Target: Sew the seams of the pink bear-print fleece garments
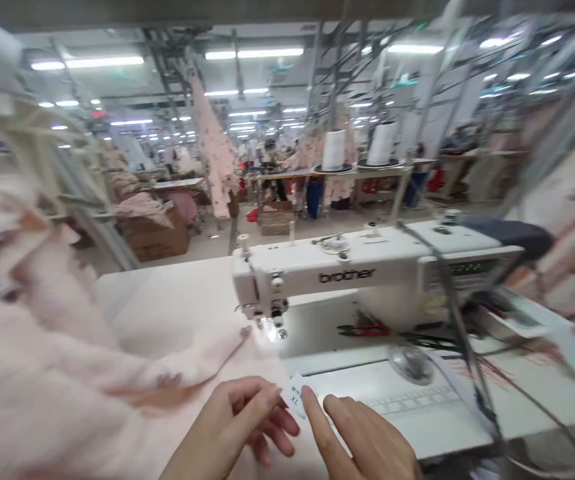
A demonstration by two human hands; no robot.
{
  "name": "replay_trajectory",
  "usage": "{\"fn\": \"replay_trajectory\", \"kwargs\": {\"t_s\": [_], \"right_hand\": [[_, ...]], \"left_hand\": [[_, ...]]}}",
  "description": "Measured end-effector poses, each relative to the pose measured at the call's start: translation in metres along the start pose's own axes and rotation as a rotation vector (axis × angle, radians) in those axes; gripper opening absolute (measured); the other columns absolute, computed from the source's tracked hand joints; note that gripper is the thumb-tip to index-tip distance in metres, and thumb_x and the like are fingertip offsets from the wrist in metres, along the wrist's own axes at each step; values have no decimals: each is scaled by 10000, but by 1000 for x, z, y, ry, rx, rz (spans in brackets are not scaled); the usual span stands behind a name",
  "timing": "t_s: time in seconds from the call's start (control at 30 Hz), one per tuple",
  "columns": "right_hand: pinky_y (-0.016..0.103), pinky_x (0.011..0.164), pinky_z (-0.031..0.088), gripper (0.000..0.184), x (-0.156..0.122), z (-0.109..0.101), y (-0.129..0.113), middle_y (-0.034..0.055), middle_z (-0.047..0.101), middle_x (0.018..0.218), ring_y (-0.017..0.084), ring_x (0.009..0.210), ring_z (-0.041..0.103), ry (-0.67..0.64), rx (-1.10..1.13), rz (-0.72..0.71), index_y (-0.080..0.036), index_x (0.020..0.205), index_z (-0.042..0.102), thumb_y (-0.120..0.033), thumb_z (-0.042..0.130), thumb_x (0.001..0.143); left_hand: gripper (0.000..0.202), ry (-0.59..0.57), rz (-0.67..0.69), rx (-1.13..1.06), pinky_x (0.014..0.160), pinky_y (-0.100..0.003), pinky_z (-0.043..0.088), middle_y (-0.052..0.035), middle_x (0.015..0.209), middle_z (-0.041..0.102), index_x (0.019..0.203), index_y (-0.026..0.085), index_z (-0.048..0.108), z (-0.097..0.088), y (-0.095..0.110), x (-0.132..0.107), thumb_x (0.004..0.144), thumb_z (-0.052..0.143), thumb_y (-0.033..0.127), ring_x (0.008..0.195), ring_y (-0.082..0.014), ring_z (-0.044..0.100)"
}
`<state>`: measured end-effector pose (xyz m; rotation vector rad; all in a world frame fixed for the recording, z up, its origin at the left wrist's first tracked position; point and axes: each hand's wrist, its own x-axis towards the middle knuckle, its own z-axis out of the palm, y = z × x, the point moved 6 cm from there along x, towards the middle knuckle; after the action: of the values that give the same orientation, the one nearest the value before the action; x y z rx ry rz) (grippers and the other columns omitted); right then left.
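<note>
My left hand (240, 420) and my right hand (357, 437) meet at the bottom centre over the sewing table (167, 307). Between their fingertips is a small white size label (294, 395) marked XL; both hands pinch it. Pale pink printed fabric (52, 373) lies heaped to the left and stretches under the needle of the white Brother sewing machine (367, 270), just beyond the hands.
Red-handled scissors (367, 330) and a round metal part (410, 363) lie on the table to the right of the needle. Two white thread cones (334, 150) stand behind the machine. More pink garments hang at the right (572, 220) and fill boxes across the aisle.
</note>
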<state>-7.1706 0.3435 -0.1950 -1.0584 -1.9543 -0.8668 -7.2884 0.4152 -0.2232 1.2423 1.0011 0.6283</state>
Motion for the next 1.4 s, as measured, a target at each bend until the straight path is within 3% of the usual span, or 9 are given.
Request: {"fn": "replay_trajectory", "kwargs": {"t_s": [0.1,0.23,0.4,0.57,0.67,0.8,1.03,1.27,1.4], "right_hand": [[294,598,483,297,5,15,-8,103,647,860,198,702,622,-141,144,13,-90,1180,569,-80,442,912],[174,589,485,305,9,30,9,40,616,911,121,731,609,-322,654,448,-226,1258,498,-241,454,956],[184,586,417,261,4,63,-8,-10,554,761,115,675,527,-658,1197,883,-218,870,582,-454,483,921],[192,549,360,359,-6,73,-22,-23,470,673,101,618,447,-677,1253,1027,-185,706,510,-486,505,903],[196,573,401,292,-17,72,-18,-11,516,740,110,653,498,-653,1187,932,-199,784,538,-433,457,940],[236,763,485,169,-31,67,5,40,583,1039,154,944,573,-464,796,504,-228,1063,562,-285,444,956],[467,1020,404,408,-50,91,-2,123,387,1427,273,1328,337,-483,340,-183,-96,1323,461,-215,447,932],[507,1064,279,354,-32,114,-33,122,520,1320,283,1250,442,-445,216,-51,-136,1235,555,-301,373,980],[532,1124,120,360,-34,120,-48,132,506,1331,288,1257,433,-464,197,10,-127,1259,535,-295,404,969]], "left_hand": [[407,12,29,-61,542,-199,445,-125,773,691,775,87,595,-21,-2,-8,774,633,492,652,-154,647],[293,131,36,82,564,-194,448,-90,737,680,764,94,593,-45,-1,-24,813,599,383,655,-140,637],[203,92,120,353,616,-196,436,-45,728,666,769,121,639,-49,0,-32,846,538,280,684,-126,604],[236,101,118,313,600,-191,418,-34,725,626,814,130,592,-49,-17,-32,856,543,357,683,-124,575],[254,112,113,313,594,-195,424,-32,710,616,791,134,567,-57,-15,-31,863,531,374,668,-128,581],[226,225,166,584,654,-212,427,-14,763,619,817,170,559,-77,10,-23,897,473,363,739,-142,596],[152,112,275,1230,780,-314,431,-85,948,600,842,148,527,-88,-3,56,898,391,187,850,-198,567],[98,-185,405,1295,839,-236,424,-52,993,596,812,162,587,-140,15,126,861,504,178,899,-146,559],[127,-145,403,1329,807,-268,429,-73,991,586,812,143,591,-129,31,116,852,471,141,887,-169,551]]}}
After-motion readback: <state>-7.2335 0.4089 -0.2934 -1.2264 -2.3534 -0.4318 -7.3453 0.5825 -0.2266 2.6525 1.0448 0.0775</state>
